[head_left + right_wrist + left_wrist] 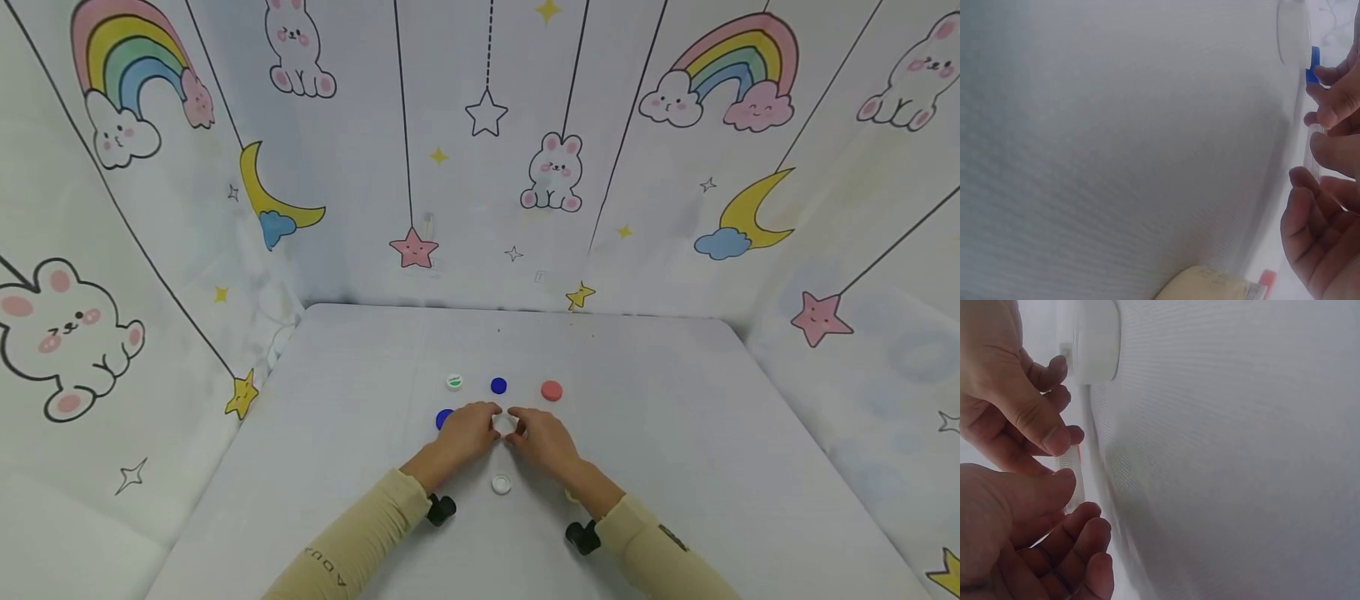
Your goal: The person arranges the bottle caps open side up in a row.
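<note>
- White cap [505,425], head view — between the fingertips of left hand [470,429] and right hand [546,437], each pinching narrowly; work seems partway, this piece unreleased, red cap [551,391] lying free beyond.
- Left wrist view: its ridged side shows at the thumbs.
- Right wrist view: its edge shows between both hands, near a blue cap [1314,62].
</note>
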The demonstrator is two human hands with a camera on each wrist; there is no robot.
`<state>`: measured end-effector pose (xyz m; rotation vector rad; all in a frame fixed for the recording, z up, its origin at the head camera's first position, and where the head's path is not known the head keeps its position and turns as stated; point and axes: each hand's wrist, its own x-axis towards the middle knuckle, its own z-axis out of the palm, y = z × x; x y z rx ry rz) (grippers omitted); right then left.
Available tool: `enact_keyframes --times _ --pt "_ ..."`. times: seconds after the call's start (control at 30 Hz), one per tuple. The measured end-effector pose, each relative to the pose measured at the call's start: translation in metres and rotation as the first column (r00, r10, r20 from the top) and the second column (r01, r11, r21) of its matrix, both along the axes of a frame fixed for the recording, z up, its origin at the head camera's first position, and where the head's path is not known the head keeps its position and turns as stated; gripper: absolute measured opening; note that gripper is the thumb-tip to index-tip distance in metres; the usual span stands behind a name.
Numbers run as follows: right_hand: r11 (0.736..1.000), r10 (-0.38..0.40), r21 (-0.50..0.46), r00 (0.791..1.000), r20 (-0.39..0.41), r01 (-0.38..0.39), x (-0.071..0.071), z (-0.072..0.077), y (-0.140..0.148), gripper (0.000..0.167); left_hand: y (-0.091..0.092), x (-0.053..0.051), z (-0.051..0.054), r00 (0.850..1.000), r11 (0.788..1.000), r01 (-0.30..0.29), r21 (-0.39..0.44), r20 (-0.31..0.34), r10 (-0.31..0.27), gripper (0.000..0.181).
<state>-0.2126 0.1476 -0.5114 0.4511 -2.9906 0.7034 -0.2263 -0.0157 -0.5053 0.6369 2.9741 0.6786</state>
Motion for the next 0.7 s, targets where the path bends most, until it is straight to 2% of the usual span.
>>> enact_keyframes --times 0.33,0.7 --pt "0.998 -0.011 0.055 0.999 0.051 0.009 -0.0014 -0.0010 -0.0015 0.042 0.0012 0.0018 0.0001 0.999 0.999 0.036 -0.029 0.000 -0.036 0.034" --pt "0.997 -0.013 0.077 0.998 0.059 0.008 0.0012 -0.0012 -0.0020 0.042 0.0023 0.0050 0.0000 1.000 0.998 0.030 -0.056 -0.002 -0.031 0.032"
